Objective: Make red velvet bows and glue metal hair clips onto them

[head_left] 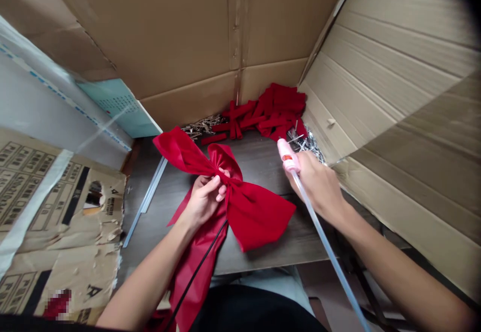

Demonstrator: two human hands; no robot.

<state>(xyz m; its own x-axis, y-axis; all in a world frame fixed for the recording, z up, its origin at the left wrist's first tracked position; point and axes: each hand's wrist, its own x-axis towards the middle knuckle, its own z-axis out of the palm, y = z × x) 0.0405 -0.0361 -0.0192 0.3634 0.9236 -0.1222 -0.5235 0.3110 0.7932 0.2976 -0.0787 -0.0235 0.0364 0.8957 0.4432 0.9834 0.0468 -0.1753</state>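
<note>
A large red fabric bow point(244, 206) lies over a dark wooden table point(263, 161), its tails hanging off the near edge toward my lap. My left hand point(205, 199) pinches the bow's gathered centre knot, fingers closed on it. My right hand point(319, 181) is wrapped around a pink glue gun point(288, 157) with a long clear glue stick point(330, 257) trailing back from it; the gun sits to the right of the bow, apart from it. A thin black cord point(195, 272) runs down past the bow's tails.
A heap of red ribbon strips point(270, 111) lies at the table's back, with metal clips point(203, 125) to its left and shiny metal pieces point(308, 141) to its right. Cardboard walls point(394, 96) stand behind and right. Spare glue sticks point(148, 196) lie left; torn cardboard point(56, 211) farther left.
</note>
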